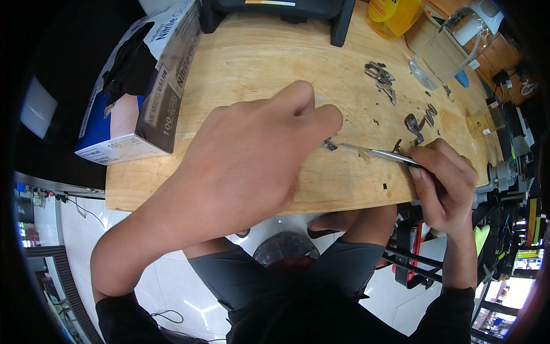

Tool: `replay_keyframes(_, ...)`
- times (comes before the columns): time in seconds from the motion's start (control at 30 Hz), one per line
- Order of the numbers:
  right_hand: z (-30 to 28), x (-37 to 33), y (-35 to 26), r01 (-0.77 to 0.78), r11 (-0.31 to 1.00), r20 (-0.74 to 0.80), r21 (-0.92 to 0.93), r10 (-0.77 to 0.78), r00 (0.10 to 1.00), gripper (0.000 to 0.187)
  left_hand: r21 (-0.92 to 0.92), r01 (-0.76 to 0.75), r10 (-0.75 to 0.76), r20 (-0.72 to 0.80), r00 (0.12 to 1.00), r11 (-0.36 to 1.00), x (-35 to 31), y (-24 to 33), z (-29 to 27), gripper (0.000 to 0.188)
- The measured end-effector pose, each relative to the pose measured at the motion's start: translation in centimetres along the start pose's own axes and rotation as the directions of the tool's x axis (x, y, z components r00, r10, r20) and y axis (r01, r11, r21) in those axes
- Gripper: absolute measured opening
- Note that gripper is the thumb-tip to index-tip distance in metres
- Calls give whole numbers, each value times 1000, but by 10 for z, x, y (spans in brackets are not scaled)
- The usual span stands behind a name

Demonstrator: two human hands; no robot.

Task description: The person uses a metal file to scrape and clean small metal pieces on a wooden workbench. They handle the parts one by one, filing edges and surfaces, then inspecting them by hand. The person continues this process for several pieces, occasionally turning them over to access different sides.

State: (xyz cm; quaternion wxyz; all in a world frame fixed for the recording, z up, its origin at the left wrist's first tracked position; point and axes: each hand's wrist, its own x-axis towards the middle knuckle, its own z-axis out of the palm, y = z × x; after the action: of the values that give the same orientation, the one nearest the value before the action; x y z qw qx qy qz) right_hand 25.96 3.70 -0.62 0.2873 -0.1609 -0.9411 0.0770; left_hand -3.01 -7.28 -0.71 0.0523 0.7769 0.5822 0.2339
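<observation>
The left hand (246,149) curled over the wooden surface (344,186), fingertips hidden, so I could not tell whether it gripped the small dark piece (329,145) just beside it. The right hand (447,183) pinched a slim metal tool (392,156), its tip close to that piece. The work looked partway through: dark crumbs (385,186) lay scattered, and whether the curved metallic pieces (380,80) farther back were finished was unclear. A glove box (154,114) stood at left, a clear bottle (429,60) and a yellow bottle (395,16) at back right; only the left hand obstructed the view of the piece.
</observation>
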Motion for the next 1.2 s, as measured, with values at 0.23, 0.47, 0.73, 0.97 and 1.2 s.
replay_keyframes(0.23, 0, 0, 0, 4, 1000, -3, 2, -4, 1000, 20, -11, -8, 8, -1, 1000, 1000, 0, -1, 2, 25)
replay_keyframes(0.47, 2, 0, 1, 7, 1000, -12, 6, -6, 1000, 19, -14, 0, 0, 8, 1000, 1000, 0, 0, 0, 26)
replay_keyframes(0.73, 1, 1, 0, 1, 1000, -12, 13, -1, 1000, 18, -19, 2, -2, -3, 1000, 1000, 0, 0, 1, 26)
replay_keyframes(0.97, -2, 4, -4, -32, 999, 50, -10, 33, 998, 18, -26, 4, -4, 0, 1000, 1000, 0, 1, 1, 28)
replay_keyframes(1.2, -5, 6, -4, -35, 999, 86, 3, 35, 996, 21, -34, 7, -7, -3, 1000, 999, 1, 2, 1, 28)
